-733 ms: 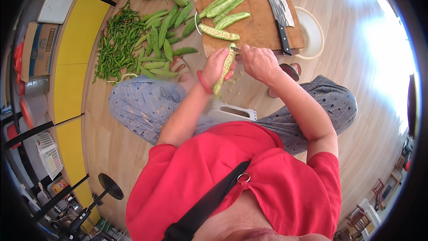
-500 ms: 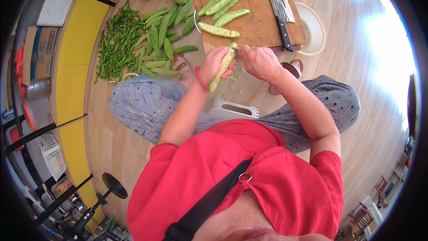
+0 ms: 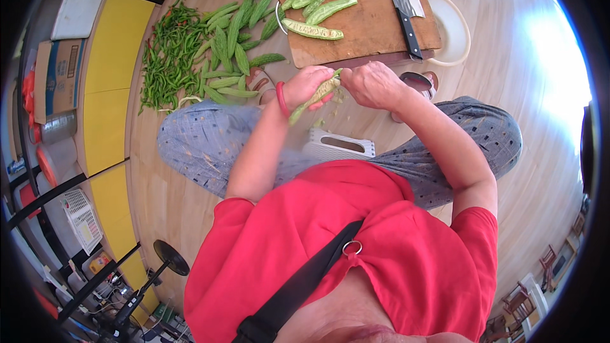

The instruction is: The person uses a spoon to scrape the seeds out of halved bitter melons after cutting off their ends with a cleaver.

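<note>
Held gourd half [image 3: 325, 91] has tipped over since the earlier frame: its lower end has swung out to the left and its top end now sits off the near edge of the cutting board [image 3: 372, 38] instead of poking over it. Left hand [image 3: 306, 86] is wrapped around it, fingers gripping underneath, thumb side up top, seedy face showing. I'd guess that's so it can't roll while the other hand works at the tip. Right hand [image 3: 373, 84] is curled right up against that tip, but its fingertips are hidden, so can't tell what they're pinching.

Holding it past the board probably lets mess drop to the floor; there are pale green scraps [image 3: 318, 124] down there. Cut pieces [image 3: 332, 11] lie along the board's left side, bunched toward the far-left corner, likely to keep the rest free. Cleaver [image 3: 406, 7] is parked by the right edge, handle toward the near-right corner, which seems handy for grabbing. Whole gourds [image 3: 235, 32] lie on the floor off the left edge, beside a heap of chillies [image 3: 168, 57].
</note>
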